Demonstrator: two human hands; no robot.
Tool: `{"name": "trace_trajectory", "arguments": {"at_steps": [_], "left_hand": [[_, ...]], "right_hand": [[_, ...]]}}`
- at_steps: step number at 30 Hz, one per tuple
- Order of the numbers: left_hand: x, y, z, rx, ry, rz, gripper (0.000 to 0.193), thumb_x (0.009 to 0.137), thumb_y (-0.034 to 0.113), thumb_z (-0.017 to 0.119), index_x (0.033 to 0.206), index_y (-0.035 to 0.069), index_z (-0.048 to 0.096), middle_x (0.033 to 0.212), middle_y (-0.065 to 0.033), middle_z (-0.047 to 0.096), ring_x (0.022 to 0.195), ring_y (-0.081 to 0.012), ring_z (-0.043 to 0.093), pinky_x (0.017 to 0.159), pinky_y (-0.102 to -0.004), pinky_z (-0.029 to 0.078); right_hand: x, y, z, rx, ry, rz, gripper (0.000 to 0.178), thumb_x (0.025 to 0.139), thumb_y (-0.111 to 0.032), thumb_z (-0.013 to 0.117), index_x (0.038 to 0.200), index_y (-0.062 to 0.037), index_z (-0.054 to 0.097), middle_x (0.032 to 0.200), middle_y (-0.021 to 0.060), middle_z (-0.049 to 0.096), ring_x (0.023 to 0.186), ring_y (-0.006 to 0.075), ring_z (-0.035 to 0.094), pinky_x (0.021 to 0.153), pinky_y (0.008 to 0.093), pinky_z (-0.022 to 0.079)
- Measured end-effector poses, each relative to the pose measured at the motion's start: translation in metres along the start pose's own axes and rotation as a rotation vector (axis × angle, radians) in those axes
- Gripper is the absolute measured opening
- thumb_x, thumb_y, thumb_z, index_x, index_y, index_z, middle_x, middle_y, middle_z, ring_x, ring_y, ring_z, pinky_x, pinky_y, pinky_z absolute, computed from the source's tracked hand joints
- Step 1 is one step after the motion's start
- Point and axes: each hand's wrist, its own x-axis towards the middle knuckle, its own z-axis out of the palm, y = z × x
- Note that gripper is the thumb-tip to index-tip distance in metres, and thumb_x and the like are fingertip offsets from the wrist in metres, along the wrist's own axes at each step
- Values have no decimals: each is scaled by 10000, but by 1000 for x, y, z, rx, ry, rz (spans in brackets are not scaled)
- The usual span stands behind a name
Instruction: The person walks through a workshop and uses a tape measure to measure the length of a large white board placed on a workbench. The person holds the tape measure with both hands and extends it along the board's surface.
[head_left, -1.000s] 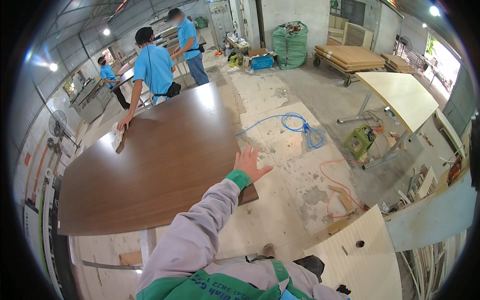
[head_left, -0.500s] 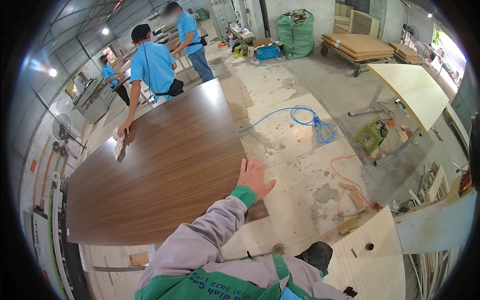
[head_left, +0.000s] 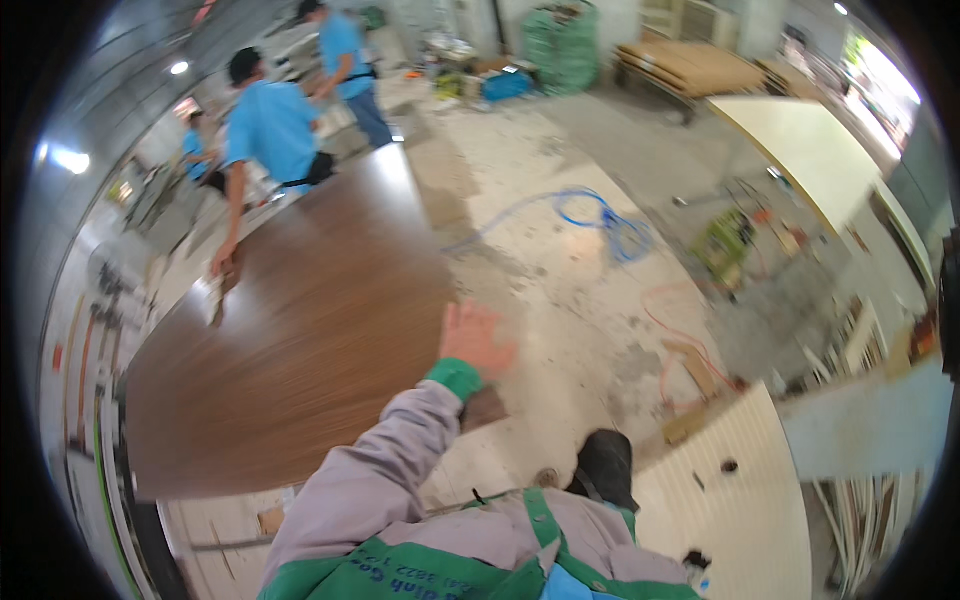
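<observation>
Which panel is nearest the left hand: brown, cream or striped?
The brown panel at left, whose edge the left hand overlaps in view; the cream panel is at upper right, the striped panel at lower right, both apart.

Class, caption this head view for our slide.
An open left hand by the edge of a brown panel; across it, a co-worker's hand holds a pale cloth.

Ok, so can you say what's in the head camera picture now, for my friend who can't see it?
A person's open left hand is at the edge of a big brown wood-grain board. Across the board, a co-worker in blue has one hand at a pale cloth. To the right, a loosely coiled blue cord lies on the floor.
</observation>
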Motion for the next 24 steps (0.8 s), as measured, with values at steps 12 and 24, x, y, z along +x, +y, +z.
{"name": "trace_trajectory", "arguments": {"at_steps": [12, 24], "left_hand": [[1, 21, -16, -21, -3, -36, 619, 907, 502, 717, 1371, 96, 676, 1515, -153, 594, 1549, -391, 338, 1327, -581, 105], [-7, 29, 3, -82, 91, 71, 597, 856, 416, 783, 1329, 71, 668, 1459, -196, 608, 1467, -450, 431, 1282, -658, 182]], "right_hand": [[18, 12, 23, 890, -220, 179, 387, 1063, -434, 562, 1241, -148, 751, 1091, 144, 794, 1032, 297, 757, 986, 508, 586], [149, -39, -10, 1192, -348, 207, 385, 1073, -431, 562, 1227, -132, 747, 1068, 142, 788, 984, 290, 755, 950, 503, 593]]}}
